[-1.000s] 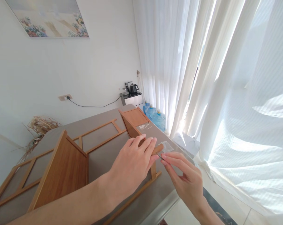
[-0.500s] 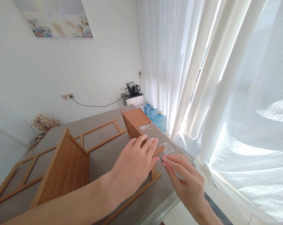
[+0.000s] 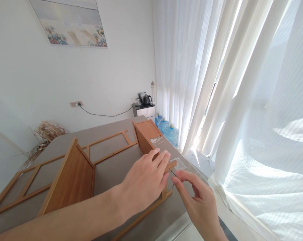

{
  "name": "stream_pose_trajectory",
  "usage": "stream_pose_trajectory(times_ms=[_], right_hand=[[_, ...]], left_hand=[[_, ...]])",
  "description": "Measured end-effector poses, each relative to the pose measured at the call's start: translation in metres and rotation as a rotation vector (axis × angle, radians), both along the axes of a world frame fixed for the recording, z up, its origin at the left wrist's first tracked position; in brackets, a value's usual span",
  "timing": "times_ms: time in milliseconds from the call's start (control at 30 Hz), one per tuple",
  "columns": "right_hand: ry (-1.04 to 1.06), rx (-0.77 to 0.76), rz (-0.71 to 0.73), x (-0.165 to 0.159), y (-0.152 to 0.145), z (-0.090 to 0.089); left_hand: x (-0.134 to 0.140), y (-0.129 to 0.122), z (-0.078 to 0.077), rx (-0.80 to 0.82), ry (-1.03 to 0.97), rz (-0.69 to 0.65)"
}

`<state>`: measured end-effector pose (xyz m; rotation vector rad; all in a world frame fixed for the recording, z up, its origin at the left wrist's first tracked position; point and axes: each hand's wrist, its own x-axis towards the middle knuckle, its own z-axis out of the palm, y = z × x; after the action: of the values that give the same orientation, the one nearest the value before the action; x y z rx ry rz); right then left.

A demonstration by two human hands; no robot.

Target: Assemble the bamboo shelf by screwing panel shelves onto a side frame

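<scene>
Round-ended wooden rail (image 3: 173, 164) sits under the left hand (image 3: 146, 177), whose grip I cannot tell; the right hand (image 3: 198, 195) pinches a slim, bent metal key (image 3: 173, 172).

I see an orange-brown wooden frame (image 3: 113, 154), its panel (image 3: 71, 177) streaked with grain, a grey-taupe tabletop (image 3: 116, 172), white curtains (image 3: 251, 134), blue bottles (image 3: 170, 134) and a black kettle (image 3: 146, 99).
</scene>
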<state>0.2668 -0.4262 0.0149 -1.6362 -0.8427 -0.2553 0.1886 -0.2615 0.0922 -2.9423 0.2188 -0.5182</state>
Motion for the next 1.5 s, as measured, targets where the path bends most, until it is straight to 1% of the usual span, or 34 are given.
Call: stream_pose_trajectory(times_ms=[67, 167, 300, 467, 567, 667, 767, 867, 933, 1000, 1067, 1167, 1300, 1500], right_hand=[[0.060, 0.014, 0.046, 0.001, 0.003, -0.001], [0.210, 0.069, 0.084, 0.001, 0.007, -0.002], [0.396, 0.181, 0.178, 0.003, 0.011, -0.001], [0.471, 0.250, 0.356, 0.007, 0.015, -0.003], [0.477, 0.243, 0.421, 0.009, 0.014, -0.006], [0.469, 0.241, 0.396, 0.008, 0.013, -0.009], [0.465, 0.252, 0.297, 0.006, 0.015, -0.008], [0.348, 0.226, 0.188, 0.004, 0.018, -0.002], [0.258, 0.192, 0.151, 0.003, 0.019, 0.002], [0.234, 0.162, 0.146, 0.002, 0.019, 0.004], [0.258, 0.138, 0.134, 0.003, 0.017, 0.004], [0.313, 0.126, 0.106, 0.007, 0.016, 0.001], [0.431, 0.202, 0.160, 0.013, 0.017, -0.005], [0.408, 0.307, 0.220, 0.011, 0.017, -0.008]], left_hand=[[-0.002, 0.000, 0.002, -0.057, -0.008, 0.015], [-0.003, 0.002, 0.003, -0.127, 0.004, 0.031], [-0.004, 0.006, 0.003, -0.152, 0.030, 0.007], [-0.005, 0.008, 0.001, -0.138, 0.023, 0.000], [-0.005, 0.008, 0.000, -0.143, 0.021, 0.015], [-0.005, 0.009, 0.000, -0.160, 0.018, 0.000], [-0.004, 0.010, -0.002, -0.189, -0.005, -0.012], [-0.003, 0.011, -0.004, -0.216, -0.028, -0.020], [-0.002, 0.011, -0.004, -0.228, -0.031, -0.019], [-0.003, 0.010, -0.003, -0.244, -0.031, -0.003], [-0.003, 0.009, -0.001, -0.252, -0.028, 0.010], [-0.005, 0.008, 0.004, -0.231, -0.033, -0.004], [-0.006, 0.009, 0.007, -0.183, -0.008, -0.017], [-0.008, 0.008, 0.007, -0.191, 0.008, 0.007]])
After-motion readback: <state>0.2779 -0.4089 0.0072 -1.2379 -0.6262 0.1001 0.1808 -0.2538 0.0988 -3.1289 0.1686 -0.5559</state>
